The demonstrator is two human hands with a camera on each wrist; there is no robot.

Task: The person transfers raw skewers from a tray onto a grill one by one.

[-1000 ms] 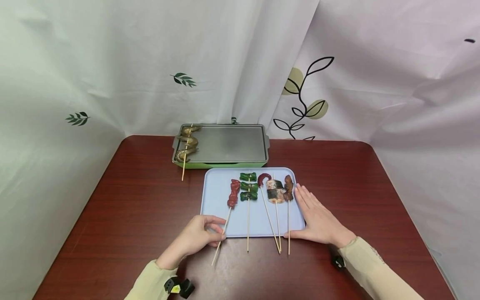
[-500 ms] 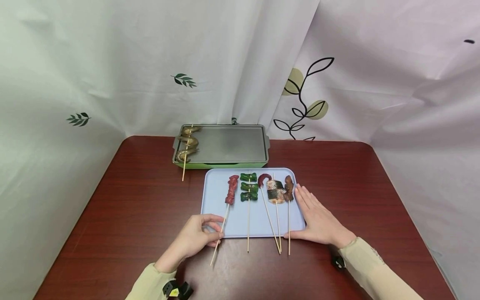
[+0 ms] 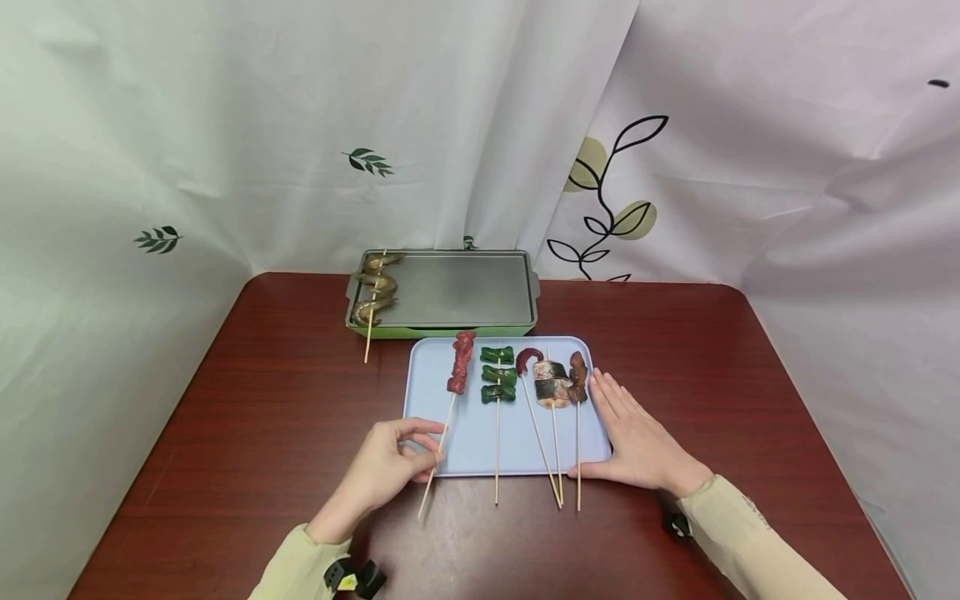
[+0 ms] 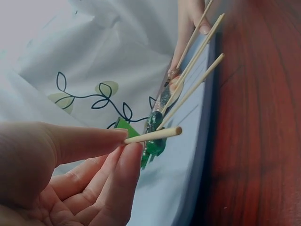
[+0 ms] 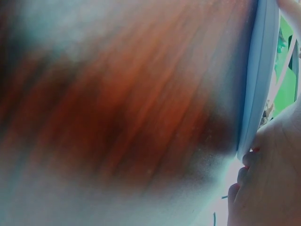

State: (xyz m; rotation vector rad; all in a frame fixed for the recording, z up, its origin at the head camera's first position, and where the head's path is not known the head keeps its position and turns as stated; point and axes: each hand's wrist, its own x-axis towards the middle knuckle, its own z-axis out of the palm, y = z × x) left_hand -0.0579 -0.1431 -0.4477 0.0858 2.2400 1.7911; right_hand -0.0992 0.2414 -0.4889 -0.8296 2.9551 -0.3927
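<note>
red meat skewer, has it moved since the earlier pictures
Yes. In the head view, the red meat skewer has moved forward and slightly left, now closer to the grill, which has stayed put.

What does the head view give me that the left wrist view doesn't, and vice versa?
Only the head view: the shrimp skewer on the grill, and the red meat on the held skewer.

Only the left wrist view: the held skewer's blunt end nearly face-on, and the palm side of the left hand.

Both: the left hand pinching that skewer, the blue tray, the green skewer and the right hand, only partly in the wrist view.
</note>
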